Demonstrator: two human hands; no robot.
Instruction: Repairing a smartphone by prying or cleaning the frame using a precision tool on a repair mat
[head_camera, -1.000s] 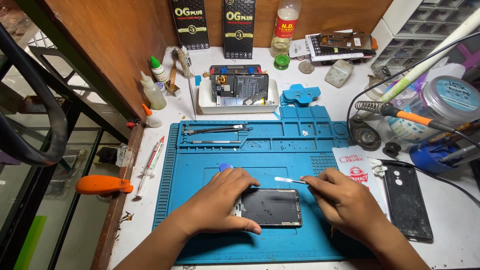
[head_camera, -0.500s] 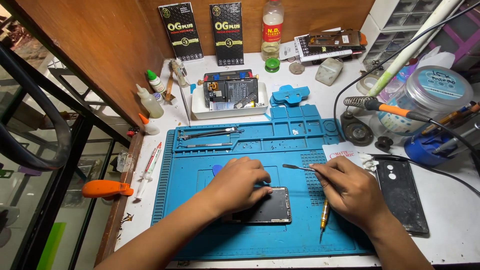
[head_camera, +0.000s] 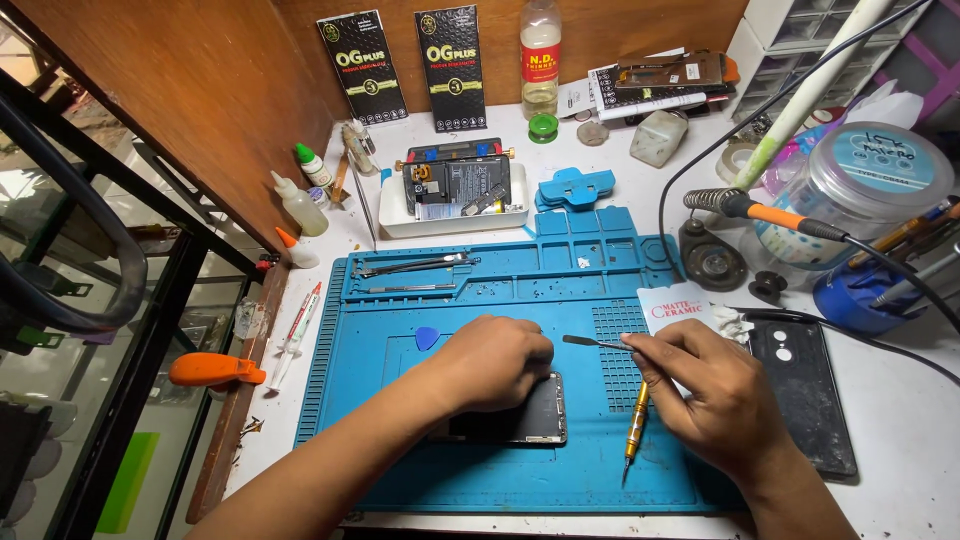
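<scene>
two hands at work on one dark phone (head_camera: 520, 415), lying flat near the front edge of the blue mat (head_camera: 400, 470), long axis running left to right. left hand (head_camera: 492, 362) rests on it, fingers curled together over its upper left part. right hand (head_camera: 715, 385), just right of the phone, is pinched shut on a thin metal spudger (head_camera: 590, 342) whose tip points left toward the left hand. yellow screwdriver (head_camera: 635, 430) lies between phone and right hand. white surface crowded with bottles, parts tray (head_camera: 400, 215), soldering iron (head_camera: 770, 212).

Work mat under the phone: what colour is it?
Blue; the work mat shows clearly in the head view.
</scene>
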